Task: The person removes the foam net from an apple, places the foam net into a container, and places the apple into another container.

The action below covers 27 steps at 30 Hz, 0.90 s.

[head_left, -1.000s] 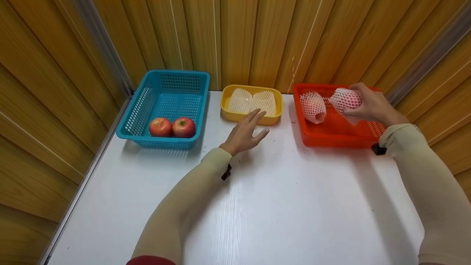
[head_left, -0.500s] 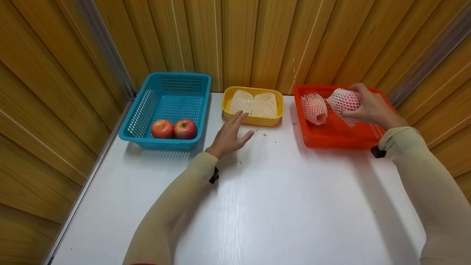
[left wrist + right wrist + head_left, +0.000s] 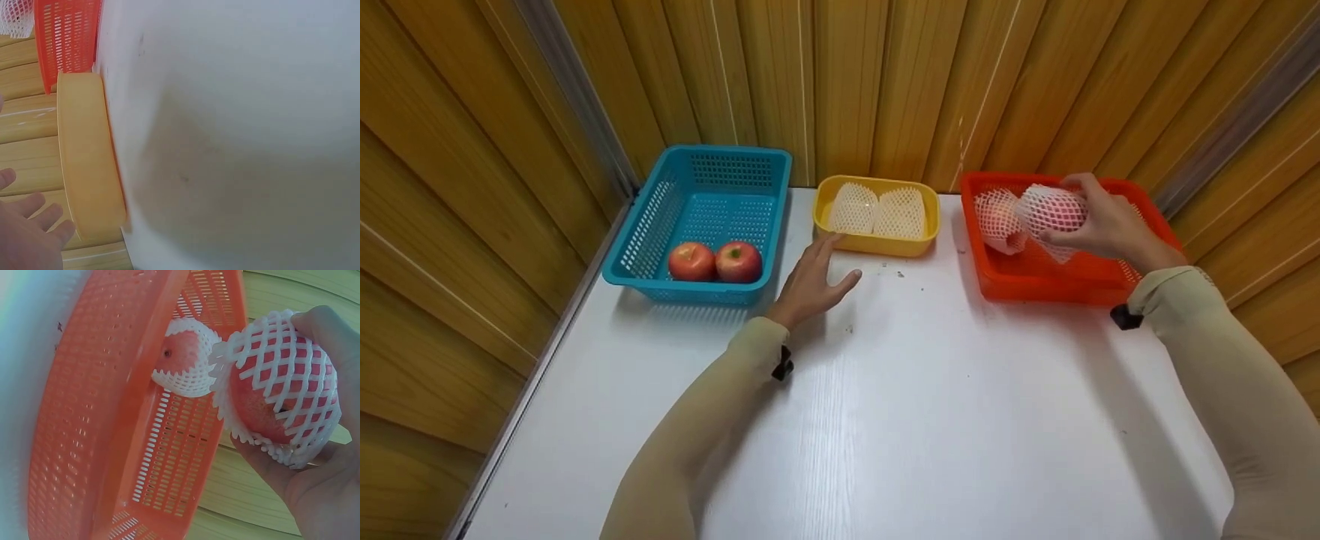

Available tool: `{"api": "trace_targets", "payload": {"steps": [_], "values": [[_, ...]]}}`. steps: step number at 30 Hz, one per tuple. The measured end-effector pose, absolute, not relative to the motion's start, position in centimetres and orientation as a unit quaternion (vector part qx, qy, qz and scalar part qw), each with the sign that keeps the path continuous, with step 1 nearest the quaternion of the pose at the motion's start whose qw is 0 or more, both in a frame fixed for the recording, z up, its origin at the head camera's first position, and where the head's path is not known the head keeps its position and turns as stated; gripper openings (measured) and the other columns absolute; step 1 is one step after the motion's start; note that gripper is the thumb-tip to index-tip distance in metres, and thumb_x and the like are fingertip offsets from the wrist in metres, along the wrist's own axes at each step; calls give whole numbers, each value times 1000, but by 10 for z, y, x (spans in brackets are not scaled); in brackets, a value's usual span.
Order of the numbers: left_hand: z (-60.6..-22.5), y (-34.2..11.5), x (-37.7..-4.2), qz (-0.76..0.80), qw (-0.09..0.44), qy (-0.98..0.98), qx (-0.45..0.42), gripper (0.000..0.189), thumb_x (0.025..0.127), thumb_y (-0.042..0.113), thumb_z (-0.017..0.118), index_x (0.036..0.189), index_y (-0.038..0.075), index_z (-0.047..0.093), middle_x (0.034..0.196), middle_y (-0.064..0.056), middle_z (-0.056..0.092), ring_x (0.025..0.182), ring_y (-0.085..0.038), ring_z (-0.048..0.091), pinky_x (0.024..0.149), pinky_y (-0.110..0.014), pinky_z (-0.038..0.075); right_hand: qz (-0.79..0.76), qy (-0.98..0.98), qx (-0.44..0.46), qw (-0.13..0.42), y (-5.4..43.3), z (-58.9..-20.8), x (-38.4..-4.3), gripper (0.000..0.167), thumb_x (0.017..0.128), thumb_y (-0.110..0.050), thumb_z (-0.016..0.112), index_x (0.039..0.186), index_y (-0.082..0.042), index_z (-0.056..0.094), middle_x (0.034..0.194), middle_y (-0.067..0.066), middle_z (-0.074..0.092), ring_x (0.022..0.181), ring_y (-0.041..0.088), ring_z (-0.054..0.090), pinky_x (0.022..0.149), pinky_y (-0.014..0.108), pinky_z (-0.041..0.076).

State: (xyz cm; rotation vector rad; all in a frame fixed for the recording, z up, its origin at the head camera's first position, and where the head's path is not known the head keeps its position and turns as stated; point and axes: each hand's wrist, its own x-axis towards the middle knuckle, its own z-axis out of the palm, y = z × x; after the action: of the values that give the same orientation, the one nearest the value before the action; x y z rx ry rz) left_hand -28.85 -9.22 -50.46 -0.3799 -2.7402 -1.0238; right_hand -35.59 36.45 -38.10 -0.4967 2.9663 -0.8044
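My right hand (image 3: 1116,226) grips an apple in a white foam net (image 3: 1054,212) above the red basket (image 3: 1046,287). In the right wrist view, fingers and thumb curl round the netted apple (image 3: 275,388), and red skin shows through the mesh. A second netted apple (image 3: 1000,220) lies at the left end of that basket, close by the held one. My left hand (image 3: 810,286), fingers spread and holding nothing, hovers in front of the yellow box (image 3: 877,245). Inside the box lie two white foam nets (image 3: 853,209). The left wrist view has the hand (image 3: 31,236) beside the box's wall.
A blue basket (image 3: 701,293) stands at the left with two bare apples (image 3: 738,262) at its front. The white table (image 3: 900,420) spans the foreground. Wood-look panels (image 3: 877,90) rise behind the containers.
My left hand has drawn away from the yellow box, leftward and toward me. The right hand has shifted the netted apple slightly left, toward the one in the red basket.
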Motion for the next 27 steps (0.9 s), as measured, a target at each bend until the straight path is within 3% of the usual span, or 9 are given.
{"api": "trace_targets", "payload": {"steps": [9,16,27], "values": [[-507,-102,-282,-359,97,-919,-132,77,96,43,70,157,11,35,162,-8,37,148,-25,35,121,-45,32,-284,945,-157,26,360,-385,-351,97,82,-46,86,152,-11,29,143,26,48,121,47,52,96,66,50],[-507,-108,-278,-363,104,-914,-148,77,97,44,68,157,10,34,162,-14,36,149,-27,34,122,-44,29,-286,946,-153,25,358,-386,-347,97,81,-49,85,152,-11,30,145,25,47,123,47,50,97,66,49],[-509,-110,-278,-358,100,-916,-148,77,97,46,67,156,10,35,161,-12,36,147,-27,36,122,-44,30,-284,944,-164,17,352,-389,-346,95,81,-48,86,151,-11,33,143,25,48,122,47,51,98,66,49]]}}
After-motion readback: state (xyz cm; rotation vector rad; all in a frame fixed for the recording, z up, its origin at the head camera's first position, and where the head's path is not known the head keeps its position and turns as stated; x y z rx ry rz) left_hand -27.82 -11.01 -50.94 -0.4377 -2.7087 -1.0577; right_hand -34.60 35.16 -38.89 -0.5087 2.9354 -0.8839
